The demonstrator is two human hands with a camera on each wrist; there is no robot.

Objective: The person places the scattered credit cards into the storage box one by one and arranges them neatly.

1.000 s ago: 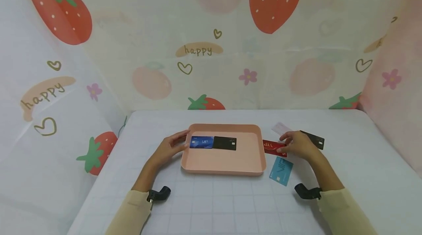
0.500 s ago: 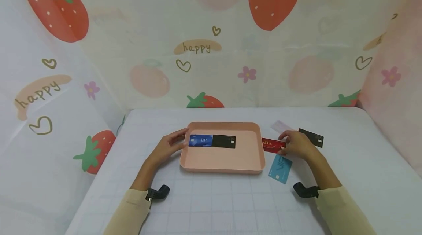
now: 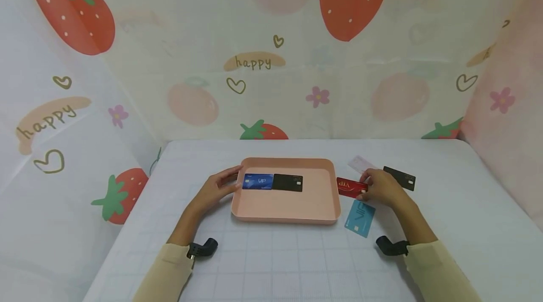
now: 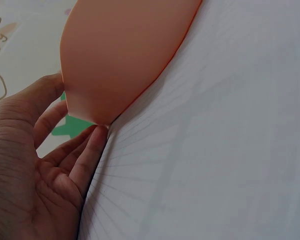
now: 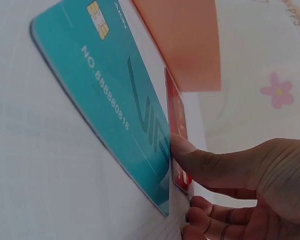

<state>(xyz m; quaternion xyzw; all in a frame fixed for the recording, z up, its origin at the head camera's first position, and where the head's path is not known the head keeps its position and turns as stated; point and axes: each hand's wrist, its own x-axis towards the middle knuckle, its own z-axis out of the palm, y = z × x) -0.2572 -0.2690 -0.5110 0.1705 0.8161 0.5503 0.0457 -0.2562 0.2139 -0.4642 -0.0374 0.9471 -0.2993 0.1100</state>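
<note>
Seeing nearest the light blue card (image 3: 360, 218), lying flat on the white table (image 3: 271, 259), just beside the red card (image 3: 351, 187). Locating the red card outside the tray (image 3: 280, 208), just beside the right wall; being unable to tell whether touching or lifted. Pinching the red card across its right end with the right hand (image 3: 382, 188), keeping thumb and fingers in a narrow grip. Touching the tray's left end with the left hand (image 3: 213, 192), spreading thumb and fingers wide rather than curling them round it. Comparing with a second ago: finding hardly any change, apart from apparently shifting the right thumb slightly toward the red card's near edge. Judging from this: firming the grip, not yet carrying. Noting farther back, inside the tray, the blue card (image 3: 258, 182) and the black card (image 3: 288, 183), lying end to end. Noting beyond the right hand the chipped dark card (image 3: 399, 178), then the pale card (image 3: 360, 164). Ending at the strawberry-printed backdrop (image 3: 182, 66).
</note>
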